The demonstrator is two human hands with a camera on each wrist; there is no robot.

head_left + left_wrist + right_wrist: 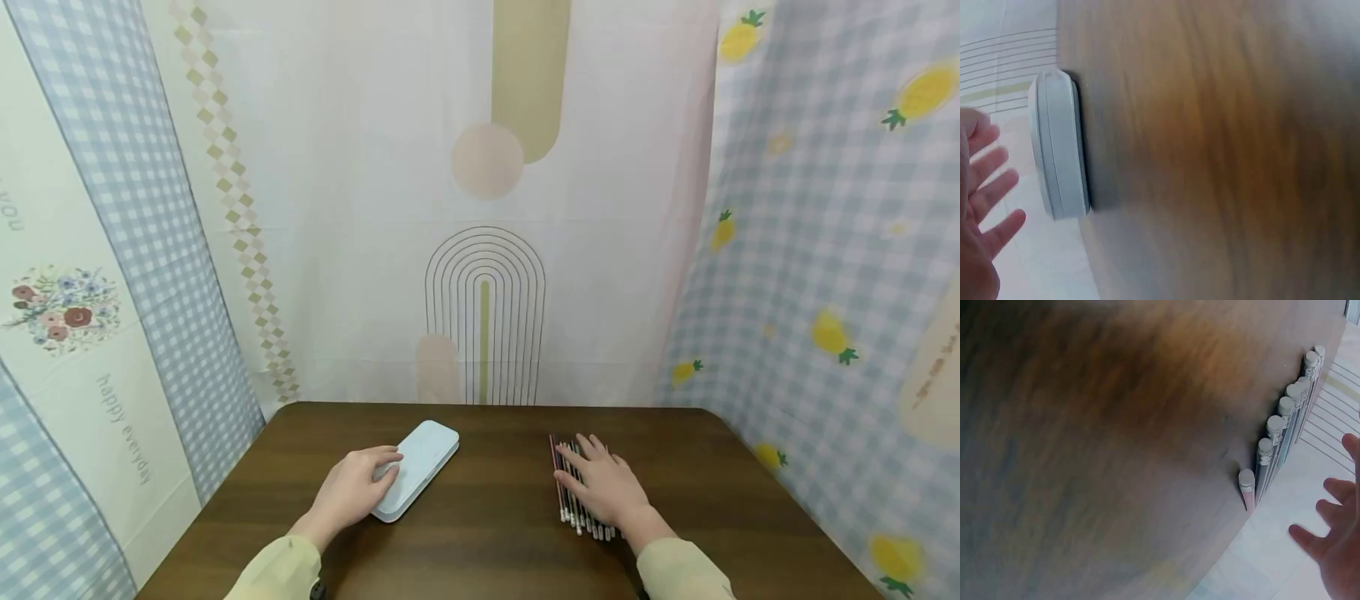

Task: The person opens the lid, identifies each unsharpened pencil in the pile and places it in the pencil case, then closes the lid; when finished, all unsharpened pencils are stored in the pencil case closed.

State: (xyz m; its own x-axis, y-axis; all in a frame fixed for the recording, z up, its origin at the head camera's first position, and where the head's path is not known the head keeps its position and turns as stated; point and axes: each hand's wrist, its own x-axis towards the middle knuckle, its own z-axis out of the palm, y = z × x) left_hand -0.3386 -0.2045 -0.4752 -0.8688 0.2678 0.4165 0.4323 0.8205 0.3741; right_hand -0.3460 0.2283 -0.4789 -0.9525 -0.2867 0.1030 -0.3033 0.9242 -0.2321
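A pale blue, rounded pencil case [420, 468] lies closed and slantwise on the left half of the table. Over its near left side is my left hand [352, 485], its fingers loosely extended. The left wrist view shows the side of the case [1060, 147] and the spread fingers just above its lid. To the right, several pencils [573, 507] lie side by side with their white eraser ends toward me. My right hand [606, 485] hovers over them with spread fingers and covers part of the row. In the right wrist view, the eraser ends [1275, 425] line up beneath that hand.
The dark brown wooden table [495, 533] has rounded far corners. A white patterned cloth [360, 208] hangs behind its far edge. Checked blue cloths hang on both sides, the right one [802, 250] printed with pineapples.
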